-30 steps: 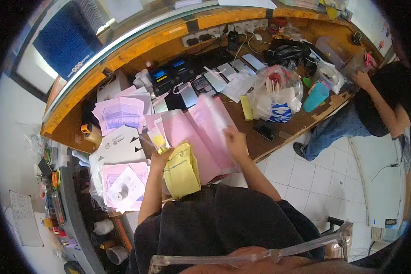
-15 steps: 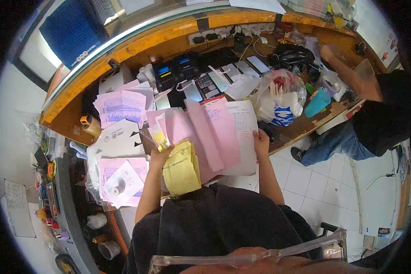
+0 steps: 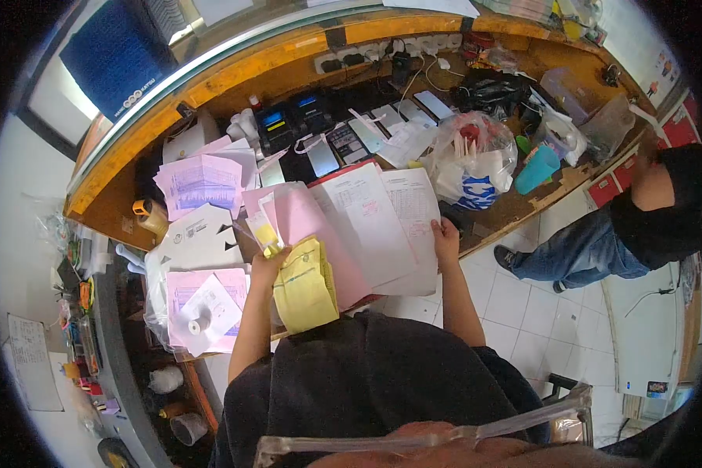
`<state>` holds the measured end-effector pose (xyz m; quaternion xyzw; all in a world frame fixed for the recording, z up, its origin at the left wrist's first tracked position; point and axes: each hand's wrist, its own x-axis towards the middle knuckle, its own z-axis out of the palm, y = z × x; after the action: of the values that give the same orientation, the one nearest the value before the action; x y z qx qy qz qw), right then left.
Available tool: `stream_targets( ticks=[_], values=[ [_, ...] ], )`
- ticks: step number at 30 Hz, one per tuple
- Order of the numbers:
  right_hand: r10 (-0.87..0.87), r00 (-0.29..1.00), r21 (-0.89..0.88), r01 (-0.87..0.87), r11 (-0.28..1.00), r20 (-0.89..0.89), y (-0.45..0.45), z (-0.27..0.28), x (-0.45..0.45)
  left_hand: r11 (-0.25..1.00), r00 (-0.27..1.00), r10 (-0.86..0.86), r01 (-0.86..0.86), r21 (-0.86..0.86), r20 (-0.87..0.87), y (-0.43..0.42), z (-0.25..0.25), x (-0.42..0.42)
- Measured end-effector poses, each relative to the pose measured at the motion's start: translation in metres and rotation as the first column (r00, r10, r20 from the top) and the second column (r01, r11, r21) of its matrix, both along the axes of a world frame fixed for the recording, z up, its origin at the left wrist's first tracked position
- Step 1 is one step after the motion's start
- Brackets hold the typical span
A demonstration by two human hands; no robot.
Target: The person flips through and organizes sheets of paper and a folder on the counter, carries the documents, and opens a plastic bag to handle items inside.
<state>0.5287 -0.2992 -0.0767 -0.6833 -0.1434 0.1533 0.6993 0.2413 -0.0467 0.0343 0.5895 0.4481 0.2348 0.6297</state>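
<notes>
My left hand (image 3: 268,267) is closed at the left edge of a stack of papers, gripping a folded yellow paper (image 3: 306,287) near its upper corner. Beside its fingertips lie small slips with a yellow patch (image 3: 267,234). Pink sheets (image 3: 300,214) stick out from behind the yellow paper. In the middle, a white printed sheet (image 3: 359,204) with red marks lies face up, overlapping another white printed sheet (image 3: 415,204). My right hand (image 3: 445,240) pinches that second sheet at its right edge. A red folder edge (image 3: 343,171) shows behind the stack.
Behind the papers are several phones (image 3: 322,157), two dark devices with screens (image 3: 274,129) and a clear plastic bag (image 3: 476,152). A teal cup (image 3: 537,171) stands near the right edge. More pink papers (image 3: 199,186) lie left. Another person (image 3: 647,210) stands at right.
The upright pink sheet has turned over to the left, uncovering the white printed sheet. The other person's arm has drawn back from the counter. Both my hands keep about the same place.
</notes>
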Motion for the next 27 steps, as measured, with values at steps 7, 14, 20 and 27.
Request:
stream_targets(
  ticks=[7, 14, 20, 27],
  values=[
    [-0.031, 0.999, -0.091, 0.032, 0.995, 0.011, 0.000, 0.005, -0.001, 0.999, 0.997, 0.032, -0.032, 0.010, -0.066, 0.000, -0.002, -0.001],
    [0.161, 0.987, -0.168, -0.158, 0.973, 0.004, 0.005, 0.017, -0.012, 0.998, 0.992, 0.046, -0.041, 0.046, -0.118, -0.005, 0.010, 0.002],
    [0.254, 0.862, -0.557, 0.038, 0.830, 0.438, -0.001, 0.096, -0.031, 0.999, 0.999, 0.005, -0.004, 0.032, -0.037, 0.011, -0.022, -0.011],
    [0.068, 0.812, -0.432, 0.235, 0.871, 0.580, -0.047, 0.220, -0.028, 0.996, 0.999, 0.036, -0.033, -0.078, 0.035, 0.016, -0.025, -0.021]
  ],
)
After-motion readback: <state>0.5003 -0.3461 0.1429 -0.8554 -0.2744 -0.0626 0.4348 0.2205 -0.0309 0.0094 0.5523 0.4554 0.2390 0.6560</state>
